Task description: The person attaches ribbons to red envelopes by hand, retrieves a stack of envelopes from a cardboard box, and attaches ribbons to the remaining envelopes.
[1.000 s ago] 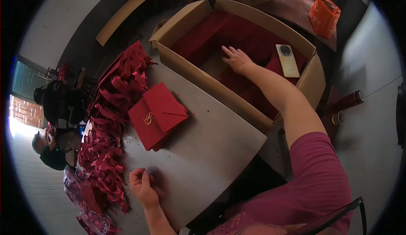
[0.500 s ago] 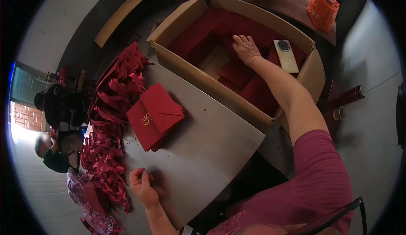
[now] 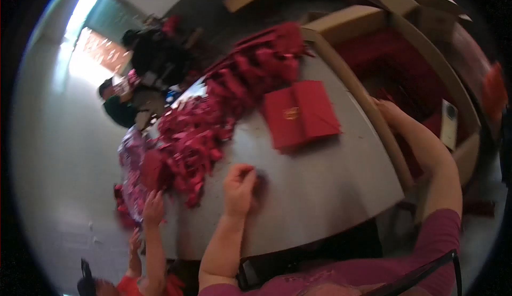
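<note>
1 red stack (image 3: 302,116) lies beyond my left hand (image 3: 239,192), curled shut, hold unclear; right hand (image 3: 390,112), state unclear, at 1 box's (image 3: 353,80) near edge.

My view is softly blurred, bent and black at its edges. Daylight glares white from the opening (image 3: 88,64) at upper left; the worktop (image 3: 320,189) looks dull grey, with shadow beside my hand (image 3: 238,189).

Grey table (image 3: 320,184), red folder stack (image 3: 301,116) with gold print, red ribbon heap (image 3: 192,131) along left side, fanned red pieces (image 3: 277,45) at far end
</note>
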Demonstrator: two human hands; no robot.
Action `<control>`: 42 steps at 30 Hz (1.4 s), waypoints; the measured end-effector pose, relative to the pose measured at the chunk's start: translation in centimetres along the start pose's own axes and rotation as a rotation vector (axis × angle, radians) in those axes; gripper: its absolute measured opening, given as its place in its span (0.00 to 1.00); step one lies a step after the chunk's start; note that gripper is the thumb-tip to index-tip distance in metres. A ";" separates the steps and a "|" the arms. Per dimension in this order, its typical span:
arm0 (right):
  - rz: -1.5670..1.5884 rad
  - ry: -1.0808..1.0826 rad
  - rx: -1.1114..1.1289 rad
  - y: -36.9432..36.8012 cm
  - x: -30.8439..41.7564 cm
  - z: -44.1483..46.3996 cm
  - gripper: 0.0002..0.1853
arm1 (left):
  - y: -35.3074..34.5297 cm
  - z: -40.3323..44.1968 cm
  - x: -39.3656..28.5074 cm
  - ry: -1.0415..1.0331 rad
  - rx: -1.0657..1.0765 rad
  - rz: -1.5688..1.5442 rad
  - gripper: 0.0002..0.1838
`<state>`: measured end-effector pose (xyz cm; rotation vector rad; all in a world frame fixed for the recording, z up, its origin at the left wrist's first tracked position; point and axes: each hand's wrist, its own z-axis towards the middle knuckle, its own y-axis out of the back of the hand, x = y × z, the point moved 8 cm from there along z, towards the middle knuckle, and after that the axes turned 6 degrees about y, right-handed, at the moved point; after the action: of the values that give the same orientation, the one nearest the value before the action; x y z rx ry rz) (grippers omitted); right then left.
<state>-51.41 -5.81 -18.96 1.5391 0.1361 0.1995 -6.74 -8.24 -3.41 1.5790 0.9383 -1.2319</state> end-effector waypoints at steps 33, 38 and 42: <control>-0.401 -0.672 0.156 -0.3 -7.4 -7.2 0.32 | -0.1 0.3 1.0 -0.004 0.116 -0.085 0.04; -0.366 -0.750 0.043 3.2 -9.4 -10.1 0.34 | 0.0 0.3 0.4 -0.014 0.093 -0.093 0.04; -0.142 -0.846 -0.212 7.2 -11.1 -12.1 0.38 | -0.1 0.1 0.2 -0.017 0.116 -0.124 0.04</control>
<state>-65.11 3.81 -12.56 1.2846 -0.4323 -0.5373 -6.80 -8.33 -3.58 1.6182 0.9811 -1.4060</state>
